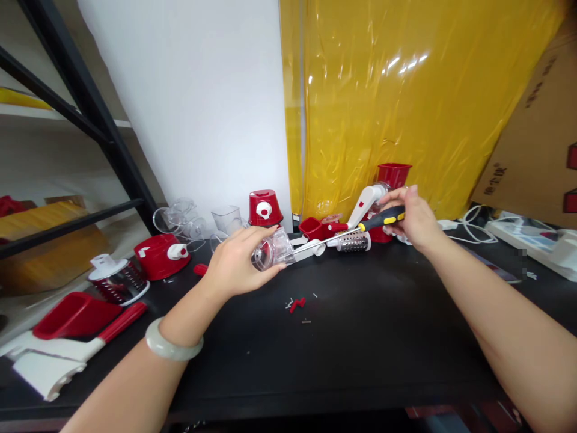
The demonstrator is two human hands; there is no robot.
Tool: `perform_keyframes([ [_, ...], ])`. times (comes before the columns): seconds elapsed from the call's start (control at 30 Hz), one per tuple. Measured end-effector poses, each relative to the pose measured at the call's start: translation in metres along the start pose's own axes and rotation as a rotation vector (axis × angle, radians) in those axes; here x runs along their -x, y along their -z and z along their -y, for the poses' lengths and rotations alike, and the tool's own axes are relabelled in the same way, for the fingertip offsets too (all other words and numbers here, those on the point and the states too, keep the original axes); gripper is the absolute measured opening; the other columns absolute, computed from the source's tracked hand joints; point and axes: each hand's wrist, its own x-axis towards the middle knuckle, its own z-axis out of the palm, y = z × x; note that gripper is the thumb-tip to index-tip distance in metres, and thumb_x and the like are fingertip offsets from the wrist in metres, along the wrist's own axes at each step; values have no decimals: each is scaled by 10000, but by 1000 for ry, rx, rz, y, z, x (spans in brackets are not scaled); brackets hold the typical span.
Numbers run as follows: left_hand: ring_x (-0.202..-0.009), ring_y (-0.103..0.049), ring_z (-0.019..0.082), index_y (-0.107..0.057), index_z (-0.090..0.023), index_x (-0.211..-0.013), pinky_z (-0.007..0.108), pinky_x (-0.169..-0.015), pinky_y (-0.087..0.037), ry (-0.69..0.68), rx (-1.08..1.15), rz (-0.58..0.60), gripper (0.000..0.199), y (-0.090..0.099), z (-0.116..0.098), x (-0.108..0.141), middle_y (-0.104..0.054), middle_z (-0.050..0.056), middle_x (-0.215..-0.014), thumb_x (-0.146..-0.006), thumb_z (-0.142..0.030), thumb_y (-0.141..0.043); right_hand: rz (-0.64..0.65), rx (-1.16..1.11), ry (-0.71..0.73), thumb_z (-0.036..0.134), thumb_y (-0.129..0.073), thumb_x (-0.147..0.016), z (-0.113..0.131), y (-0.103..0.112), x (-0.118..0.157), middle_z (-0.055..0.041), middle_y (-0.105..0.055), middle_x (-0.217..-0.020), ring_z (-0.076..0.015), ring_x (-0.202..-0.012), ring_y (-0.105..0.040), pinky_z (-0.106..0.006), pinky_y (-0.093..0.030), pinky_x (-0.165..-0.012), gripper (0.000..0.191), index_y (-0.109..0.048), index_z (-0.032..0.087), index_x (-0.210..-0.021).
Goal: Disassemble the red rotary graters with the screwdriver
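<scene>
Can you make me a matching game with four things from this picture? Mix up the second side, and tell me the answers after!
Things:
1. screwdriver
2. bracelet
3. clear part
4. cardboard

Where or what colour:
A. in the left hand
B. brown, at the far right
C. in the right hand
D. around the left wrist

Right pairs: 1-C, 2-D, 3-A, 4-B

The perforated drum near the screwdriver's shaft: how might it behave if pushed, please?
The drum would probably roll, being round and on its side. Its metal wall looks stiff, and the many holes should make it less slippery.
</scene>
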Motion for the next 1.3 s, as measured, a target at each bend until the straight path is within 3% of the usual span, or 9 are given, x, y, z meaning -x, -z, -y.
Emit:
perform_keyframes([
  [0.17,-1104,-638,280,-584,-212,-1290,422,-949,-528,-3,-11,-9,616,1,0,0,-681,94,-1211,-765,-518,-686,-29,112,14,588,-705,-750,-9,4,-3,9,-592,-637,-109,-440,-485,-242,-381,-355,357,-614,243,-743],
  [0.3,-1095,-642,282,-588,-219,-1286,422,-951,-526,5,-13,-9,618,2,-1,-1,-682,91,-1207,-760,-528,-686,19,-157,124,432,-817,-670,-10,3,-4,-1,-651,-845,-184,-805,-651,-346,-581,-743,288,-616,277,-807],
  [0.5,-1091,-642,282,-587,-220,-1288,420,-947,-527,1,-2,-16,628,2,-1,-1,-685,93,-1199,-756,-536,-689,155,-367,104,270,-827,-611,-3,0,1,0,-679,-1020,-223,-1042,-645,-467,-486,-1024,391,-610,307,-934],
  [0.67,-1083,-644,281,-588,-225,-1286,419,-944,-526,-2,-6,-17,619,3,-2,-1,-688,90,-1195,-759,-535,-686,113,-343,24,583,-563,-851,-9,1,0,-27,-692,-786,-226,-760,-688,-419,-582,-725,316,-581,274,-916],
  [0.8,-1083,-642,279,-572,-223,-1305,422,-950,-521,0,-20,-5,618,3,-1,-1,-682,94,-1206,-771,-515,-680,79,71,46,668,-525,-845,-14,6,-1,7,-571,-577,-144,-435,-495,-301,-432,-421,426,-632,256,-850],
  [0.93,-1099,-635,282,-573,-225,-1303,424,-952,-520,1,-18,1,621,4,0,0,-680,92,-1213,-768,-520,-681,27,15,56,522,-713,-764,-9,5,0,7,-609,-749,-141,-582,-558,-286,-490,-514,282,-604,267,-810],
  [1.1,-1097,-637,278,-580,-225,-1296,415,-957,-519,4,-6,-8,618,3,-1,0,-680,90,-1213,-765,-522,-685,145,-293,133,287,-809,-624,4,-2,4,-10,-651,-986,-212,-997,-629,-411,-532,-890,365,-574,291,-904],
  [1.2,-1103,-635,277,-581,-224,-1296,409,-956,-520,3,2,-12,628,3,-2,0,-677,90,-1217,-758,-528,-690,175,-373,60,389,-733,-712,8,-4,5,-33,-688,-995,-244,-1011,-648,-430,-549,-810,286,-581,290,-933],
  [1.3,-1101,-636,276,-577,-223,-1301,406,-956,-518,2,-6,-10,624,3,-2,-1,-679,91,-1212,-766,-524,-686,100,-333,-26,682,-518,-821,5,-2,4,-57,-699,-787,-242,-730,-683,-343,-494,-508,425,-583,267,-887],
])
